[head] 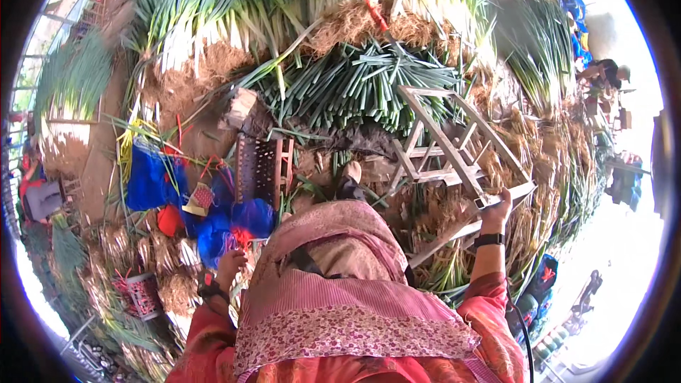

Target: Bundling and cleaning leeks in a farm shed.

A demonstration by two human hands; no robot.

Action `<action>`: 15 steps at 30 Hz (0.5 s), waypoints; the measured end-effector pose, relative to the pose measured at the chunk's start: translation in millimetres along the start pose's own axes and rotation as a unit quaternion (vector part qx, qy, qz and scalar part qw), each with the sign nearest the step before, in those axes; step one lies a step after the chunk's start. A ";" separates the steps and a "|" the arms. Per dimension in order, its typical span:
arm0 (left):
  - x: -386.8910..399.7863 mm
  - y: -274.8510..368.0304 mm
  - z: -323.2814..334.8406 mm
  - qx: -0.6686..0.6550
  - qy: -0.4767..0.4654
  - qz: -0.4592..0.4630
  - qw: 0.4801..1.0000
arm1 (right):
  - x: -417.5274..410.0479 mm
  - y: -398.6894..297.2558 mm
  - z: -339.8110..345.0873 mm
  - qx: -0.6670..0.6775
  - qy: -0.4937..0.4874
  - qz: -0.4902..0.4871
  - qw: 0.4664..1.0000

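Observation:
My right hand (497, 210) is closed around the end of a grey metal frame (441, 142), which tilts over the bundled onions to my right. My left hand (232, 265) hangs low beside blue mesh bags (215, 231) and red ties (242, 236); its fingers are curled, and whether anything is in them is unclear. In front of me lies a heap of long green onions (367, 85) with cut leaf ends facing me. A red-handled knife (376, 15) rests across the roots behind that heap.
Rows of upright green onions (191, 10) with brown roots stand ahead. A brown perforated plastic crate (258, 170) sits left of centre, and a patterned bucket (142, 296) is farther left. Other people (40, 194) are at the far left and far right (606, 73).

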State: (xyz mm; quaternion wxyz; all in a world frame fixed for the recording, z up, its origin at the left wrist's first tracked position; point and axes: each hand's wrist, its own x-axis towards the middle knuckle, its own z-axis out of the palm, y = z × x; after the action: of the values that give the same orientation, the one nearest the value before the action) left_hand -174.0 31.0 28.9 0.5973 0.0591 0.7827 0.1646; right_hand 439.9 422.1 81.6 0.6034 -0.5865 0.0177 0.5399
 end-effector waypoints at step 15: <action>-6.3 -212.9 -116.7 -0.038 0.115 -0.038 0.992 | -72.7 131.0 28.4 -0.278 -0.097 -0.041 0.955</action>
State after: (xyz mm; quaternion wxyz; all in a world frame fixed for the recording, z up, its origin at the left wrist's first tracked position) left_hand -261.4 -192.6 -8.1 0.5109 -0.0125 0.8411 0.1770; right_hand 304.1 361.3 47.8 0.4369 -0.6758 -0.2158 0.5530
